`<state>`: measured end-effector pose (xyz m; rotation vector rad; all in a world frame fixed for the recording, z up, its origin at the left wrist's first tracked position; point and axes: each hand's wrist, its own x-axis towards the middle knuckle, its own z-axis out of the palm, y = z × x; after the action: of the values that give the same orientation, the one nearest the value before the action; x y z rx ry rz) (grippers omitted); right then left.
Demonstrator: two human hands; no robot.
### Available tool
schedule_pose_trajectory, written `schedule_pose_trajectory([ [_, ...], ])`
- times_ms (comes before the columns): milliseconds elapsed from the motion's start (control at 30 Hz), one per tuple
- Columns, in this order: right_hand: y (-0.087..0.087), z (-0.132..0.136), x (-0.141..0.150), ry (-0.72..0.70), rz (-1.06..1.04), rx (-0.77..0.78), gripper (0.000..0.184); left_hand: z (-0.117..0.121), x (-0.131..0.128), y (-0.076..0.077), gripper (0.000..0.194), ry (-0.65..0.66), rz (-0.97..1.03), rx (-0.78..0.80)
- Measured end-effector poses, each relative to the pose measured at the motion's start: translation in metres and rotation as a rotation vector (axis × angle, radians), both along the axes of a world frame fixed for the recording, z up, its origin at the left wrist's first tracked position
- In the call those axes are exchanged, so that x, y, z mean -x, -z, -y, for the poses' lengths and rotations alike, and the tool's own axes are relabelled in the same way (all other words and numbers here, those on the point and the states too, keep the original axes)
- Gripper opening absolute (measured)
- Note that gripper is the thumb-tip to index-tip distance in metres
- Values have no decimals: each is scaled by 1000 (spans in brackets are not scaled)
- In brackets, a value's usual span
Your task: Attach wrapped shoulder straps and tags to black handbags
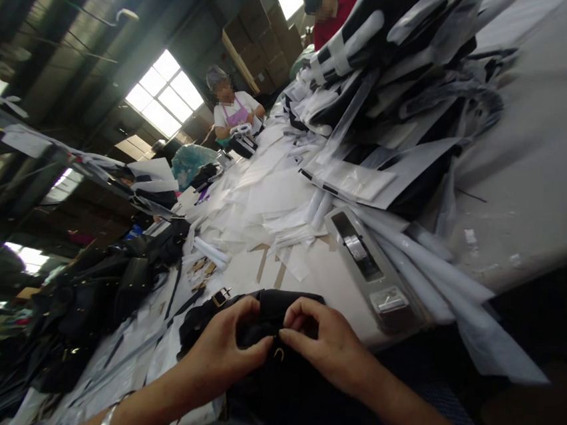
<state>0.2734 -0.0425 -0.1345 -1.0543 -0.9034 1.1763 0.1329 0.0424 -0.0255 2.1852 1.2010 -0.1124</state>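
Two hands, both busy on a black bag (273, 303), and that bag sits right at the near edge of the bench (551, 165), between the forearms. The left hand (221, 335) curls around the left side, thumb stretched across the front. The right hand (332, 339) closes in a tight pinch, thumb against bent fingers, its tips almost meeting that left thumb. Both appear to be gripping the bag, though whatever lies between those fingertips is too dark and small to tell. Just below them glints a gold-coloured fitting (278, 353), and over to the left there's a metal buckle (222, 296).

So this looks like fine fingertip work on the front of the bag, and the next move calls for a firm brace from the left, with a precise press or pull from the right thumb and finger.

Out to the right, apart from the hands, lies a grey metal-fitted device (358, 266), long white rolls (429, 266) just beside it. Loose white sheets (275, 192) spread toward the far side, where a co-worker (238, 111) in a purple apron handles something.
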Motion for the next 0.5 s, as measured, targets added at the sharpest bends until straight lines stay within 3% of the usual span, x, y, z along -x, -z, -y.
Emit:
schedule_pose_trajectory([
  [267, -5, 1, 1, -37, -21, 64, 6, 4, 3, 2, 15, -29, 59, 15],
  [500, -9, 2, 12, 68, 110, 44, 8, 10, -2, 10, 15, -66, 47, -80],
])
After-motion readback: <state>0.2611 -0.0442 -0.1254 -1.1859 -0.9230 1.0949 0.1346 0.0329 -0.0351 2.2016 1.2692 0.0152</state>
